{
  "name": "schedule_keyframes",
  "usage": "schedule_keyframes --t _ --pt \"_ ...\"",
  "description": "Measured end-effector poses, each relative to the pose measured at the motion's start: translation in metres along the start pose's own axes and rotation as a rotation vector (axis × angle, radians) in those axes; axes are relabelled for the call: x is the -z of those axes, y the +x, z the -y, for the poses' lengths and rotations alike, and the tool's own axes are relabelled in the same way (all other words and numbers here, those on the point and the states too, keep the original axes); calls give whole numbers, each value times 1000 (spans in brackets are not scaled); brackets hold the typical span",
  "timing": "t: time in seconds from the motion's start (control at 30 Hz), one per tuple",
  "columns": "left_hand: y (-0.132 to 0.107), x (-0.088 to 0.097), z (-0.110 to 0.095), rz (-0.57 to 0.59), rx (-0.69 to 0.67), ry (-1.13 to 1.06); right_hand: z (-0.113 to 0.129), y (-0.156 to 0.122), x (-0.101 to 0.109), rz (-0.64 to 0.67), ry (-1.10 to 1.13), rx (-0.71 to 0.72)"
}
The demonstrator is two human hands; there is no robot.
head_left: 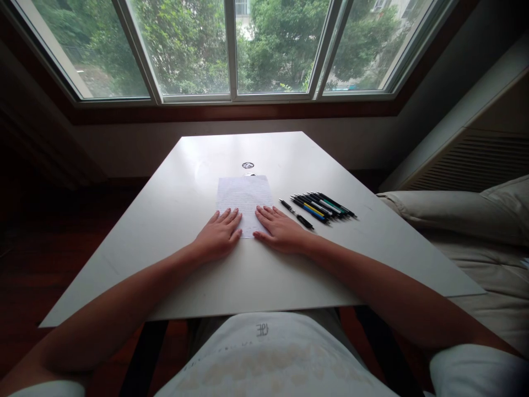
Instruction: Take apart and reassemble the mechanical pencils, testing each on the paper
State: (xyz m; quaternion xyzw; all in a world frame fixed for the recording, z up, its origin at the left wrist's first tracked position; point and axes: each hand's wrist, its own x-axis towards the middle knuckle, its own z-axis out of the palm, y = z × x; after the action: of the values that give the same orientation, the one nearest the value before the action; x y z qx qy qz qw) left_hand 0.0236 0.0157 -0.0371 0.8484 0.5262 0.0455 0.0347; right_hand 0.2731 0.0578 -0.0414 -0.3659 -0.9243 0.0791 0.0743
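Note:
A sheet of lined paper [243, 193] lies flat on the white table [256, 281]. My left hand [217, 234] rests palm down over its near left corner, fingers stretched out. Opposite it, my right hand [281, 230] lies flat across the near right corner, fingers also extended. Neither hand grips anything. Just right of my right hand is a single black pen [296, 214], set apart from the others. Beyond it several pens [324, 207] lie side by side in a slanted row, some with yellow, blue, white or green on their barrels.
A small round black-and-white emblem [248, 165] is on the table beyond the paper, with a small dark-and-silver item [249, 175] at the paper's top edge. A beige cushioned seat [467, 231] stands at the right. Behind the table is a wide window [231, 49].

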Motion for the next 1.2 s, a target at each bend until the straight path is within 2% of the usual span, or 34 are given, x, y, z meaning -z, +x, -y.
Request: schedule_keyframes --t 0.93,1.13,1.2 --pt "0 1 0 18 -14 20 0 0 2 -5 14 -2" --pt "1 -2 -1 -2 -12 11 2 0 0 -18 27 0" --pt "0 0 -2 -42 -9 -17 3 0 3 -31 38 4"
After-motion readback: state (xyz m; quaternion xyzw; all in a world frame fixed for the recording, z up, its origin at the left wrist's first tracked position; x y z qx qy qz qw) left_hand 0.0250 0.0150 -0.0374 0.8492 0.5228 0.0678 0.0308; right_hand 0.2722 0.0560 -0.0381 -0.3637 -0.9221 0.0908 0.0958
